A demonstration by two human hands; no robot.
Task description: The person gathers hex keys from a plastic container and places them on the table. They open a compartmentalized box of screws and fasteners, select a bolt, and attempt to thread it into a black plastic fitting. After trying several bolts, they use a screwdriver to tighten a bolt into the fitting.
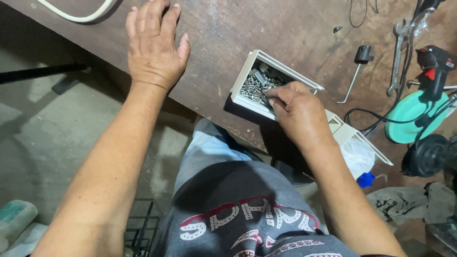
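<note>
Right hand: our right hand [300, 112] reaches into the near end of a long cream tray [245, 78] on the brown worktop [285, 28].
Right grip: the fingertips [272, 95] are drawn together and press down on the heap of screws [254, 85]; we cannot tell whether a screw is pinched between them.
Screws: grey metal, heaped in the tray's end compartment, right under and just beyond the grip.
Tray: the rest of it runs back under our wrist; a white plastic bag [358, 154] lies against its far end.
Left hand: our left hand [153, 45] lies flat on the worktop, fingers spread, holding nothing, well apart from the tray.
Beyond the right grip: a hex key [351, 85], a wrench [396, 57], a black cable [376, 124] and a teal disc [412, 116].
</note>
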